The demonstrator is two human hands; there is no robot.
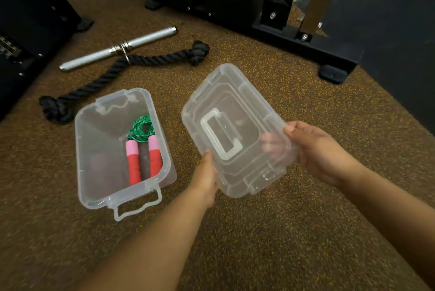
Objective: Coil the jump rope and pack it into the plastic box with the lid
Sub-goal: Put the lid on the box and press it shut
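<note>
The clear plastic box [94, 140] stands open on the speckled floor at the left. Inside it, against the right wall, lies the coiled jump rope [142, 149], its green cord bunched at the far end and its two red and pink handles side by side. The clear lid [231, 104], with a moulded handle in its middle, is held tilted above the floor to the right of the box. My left hand [204, 177] grips the lid's near left edge. My right hand [315, 149] grips its right edge, fingers showing through the plastic.
A thick black knotted rope [131, 64] and a chrome bar [117, 49] lie on the floor beyond the box. Black gym machine frames [306, 38] stand at the back and at the far left. A dark mat [404, 55] covers the floor at the right.
</note>
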